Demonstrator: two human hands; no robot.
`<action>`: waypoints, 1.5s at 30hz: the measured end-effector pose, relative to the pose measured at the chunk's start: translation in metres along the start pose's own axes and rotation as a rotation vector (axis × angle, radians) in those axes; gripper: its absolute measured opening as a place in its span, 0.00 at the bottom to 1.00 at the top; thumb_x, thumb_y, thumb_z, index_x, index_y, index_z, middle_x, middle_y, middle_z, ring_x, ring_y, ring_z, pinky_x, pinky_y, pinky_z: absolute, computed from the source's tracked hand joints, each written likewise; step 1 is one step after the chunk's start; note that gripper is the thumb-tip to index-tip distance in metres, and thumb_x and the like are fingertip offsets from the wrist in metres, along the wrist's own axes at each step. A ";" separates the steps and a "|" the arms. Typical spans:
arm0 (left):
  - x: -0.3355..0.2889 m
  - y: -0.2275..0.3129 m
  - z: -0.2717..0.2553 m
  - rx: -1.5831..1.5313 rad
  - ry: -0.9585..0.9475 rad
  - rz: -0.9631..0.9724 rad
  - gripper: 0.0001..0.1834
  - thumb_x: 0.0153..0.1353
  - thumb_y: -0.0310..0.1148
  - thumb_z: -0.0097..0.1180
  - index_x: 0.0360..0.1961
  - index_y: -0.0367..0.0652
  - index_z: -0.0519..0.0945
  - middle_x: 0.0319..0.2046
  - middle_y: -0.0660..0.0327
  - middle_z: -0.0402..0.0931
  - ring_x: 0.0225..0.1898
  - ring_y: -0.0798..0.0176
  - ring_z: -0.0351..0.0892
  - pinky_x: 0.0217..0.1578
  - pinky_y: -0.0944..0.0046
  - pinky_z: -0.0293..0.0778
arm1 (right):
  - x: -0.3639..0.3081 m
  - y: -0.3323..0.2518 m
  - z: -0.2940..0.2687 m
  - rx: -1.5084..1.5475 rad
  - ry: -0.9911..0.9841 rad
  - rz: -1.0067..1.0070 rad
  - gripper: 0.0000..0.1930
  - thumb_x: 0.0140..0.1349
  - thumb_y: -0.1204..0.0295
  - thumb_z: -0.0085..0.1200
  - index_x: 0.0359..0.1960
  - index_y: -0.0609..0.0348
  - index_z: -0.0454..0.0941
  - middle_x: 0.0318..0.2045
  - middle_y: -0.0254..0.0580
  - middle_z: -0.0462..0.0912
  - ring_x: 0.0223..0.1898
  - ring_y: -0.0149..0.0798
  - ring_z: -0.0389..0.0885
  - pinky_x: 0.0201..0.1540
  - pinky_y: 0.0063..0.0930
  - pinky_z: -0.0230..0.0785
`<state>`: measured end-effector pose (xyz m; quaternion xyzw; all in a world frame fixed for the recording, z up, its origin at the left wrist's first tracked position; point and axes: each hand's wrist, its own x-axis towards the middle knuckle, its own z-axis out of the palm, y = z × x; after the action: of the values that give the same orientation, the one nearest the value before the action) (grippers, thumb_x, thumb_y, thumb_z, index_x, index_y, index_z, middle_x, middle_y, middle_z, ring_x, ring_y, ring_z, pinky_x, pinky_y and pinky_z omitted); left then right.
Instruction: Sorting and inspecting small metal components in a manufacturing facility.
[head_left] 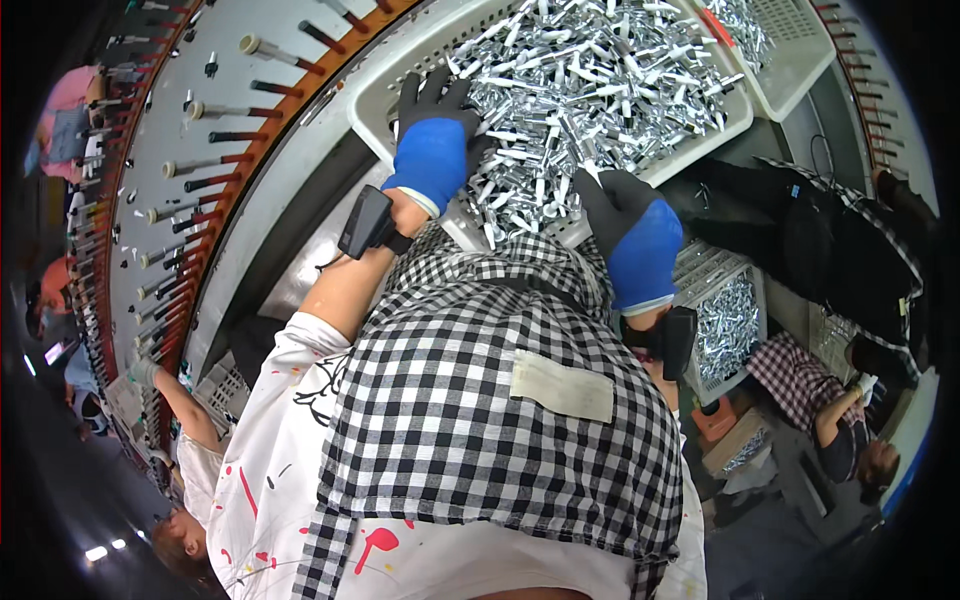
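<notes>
In front of me a pale plastic basket (735, 128) holds a heap of small silver tubular parts with white tips (590, 75). My left hand (432, 140), in a blue glove with dark grey fingers, rests at the basket's left side. Its fingers are spread, and their tips reach over the rim toward the parts. At the near right of the heap is my right hand (632, 230), gloved the same way. Its thumb and forefinger close on a silver-and-white tubular part (590, 168) that points up and away.
On the left runs a curved grey machine (235, 55) with rows of upright pegs along an orange-brown rail. A second basket (800, 60) stands at the far right, and a crate of silver parts (728, 325) sits lower right. Co-workers are at both sides.
</notes>
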<state>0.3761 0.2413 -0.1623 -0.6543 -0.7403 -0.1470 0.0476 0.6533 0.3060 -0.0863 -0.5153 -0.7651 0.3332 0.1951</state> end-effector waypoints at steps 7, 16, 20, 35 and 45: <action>-0.017 -0.003 -0.021 -0.748 0.124 -0.088 0.14 0.73 0.37 0.63 0.42 0.37 0.92 0.50 0.48 0.90 0.52 0.46 0.87 0.56 0.49 0.78 | -0.003 -0.008 -0.006 0.546 -0.067 0.244 0.18 0.79 0.58 0.62 0.46 0.63 0.92 0.28 0.35 0.88 0.28 0.25 0.78 0.35 0.25 0.71; -0.039 0.019 -0.035 -1.898 -0.004 0.191 0.25 0.78 0.11 0.48 0.73 0.35 0.73 0.68 0.42 0.80 0.75 0.44 0.75 0.75 0.46 0.74 | -0.001 -0.036 -0.015 0.652 -0.228 0.204 0.25 0.84 0.55 0.52 0.50 0.68 0.90 0.32 0.40 0.90 0.32 0.28 0.84 0.38 0.25 0.76; -0.030 0.040 -0.028 -2.147 0.008 0.213 0.24 0.79 0.14 0.48 0.73 0.37 0.74 0.69 0.40 0.78 0.74 0.40 0.76 0.73 0.46 0.76 | 0.014 -0.024 -0.031 0.652 -0.267 0.200 0.23 0.85 0.57 0.52 0.55 0.68 0.89 0.35 0.43 0.91 0.33 0.31 0.86 0.40 0.27 0.78; -0.031 -0.045 -0.047 -0.526 0.211 -0.272 0.11 0.74 0.29 0.59 0.49 0.35 0.91 0.42 0.47 0.90 0.44 0.48 0.90 0.47 0.55 0.82 | 0.039 0.001 0.015 -0.066 -0.256 -0.597 0.17 0.66 0.77 0.66 0.56 0.57 0.89 0.52 0.52 0.91 0.51 0.55 0.90 0.58 0.46 0.80; -0.045 -0.029 -0.008 -0.529 0.465 -0.301 0.10 0.70 0.28 0.60 0.44 0.35 0.91 0.43 0.46 0.90 0.48 0.43 0.89 0.67 0.48 0.77 | 0.047 0.003 0.114 -0.296 -0.465 -1.098 0.18 0.56 0.67 0.67 0.50 0.48 0.90 0.60 0.44 0.87 0.62 0.53 0.82 0.69 0.48 0.71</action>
<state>0.3527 0.1930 -0.1707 -0.4770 -0.7340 -0.4829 0.0218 0.5635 0.3144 -0.1703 0.0189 -0.9795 0.1781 0.0926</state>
